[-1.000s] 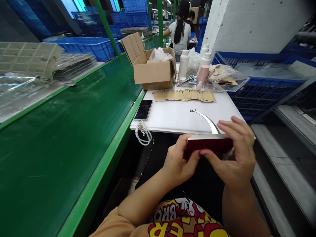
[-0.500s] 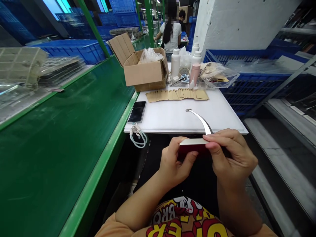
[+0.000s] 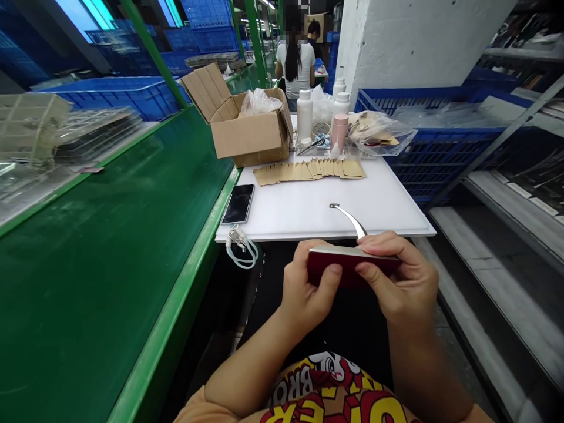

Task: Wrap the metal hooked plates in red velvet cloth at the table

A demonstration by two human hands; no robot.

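Both my hands are raised just in front of the table edge, holding a flat dark red case (image 3: 348,265) with a pale silvery top edge. My left hand (image 3: 308,291) grips its left end, thumb on the front face. My right hand (image 3: 399,276) pinches its right end, fingers over the top edge. Beyond the case, a curved silver metal strip (image 3: 350,219) lies on the white table (image 3: 291,220), its lower end hidden behind my right fingers. A row of overlapping kraft paper envelopes (image 3: 308,171) lies farther back.
A black phone (image 3: 238,204) and a white cable (image 3: 241,249) lie at the table's left end, beside a green conveyor belt (image 3: 110,235). Behind stand a cardboard box (image 3: 247,135), white bottles (image 3: 304,114) and a plastic bag (image 3: 379,134). A co-worker (image 3: 293,70) stands far back.
The red case has shifted left and turned a little in my hands. My right hand has moved from above the case to its right end. The view has drifted slightly.
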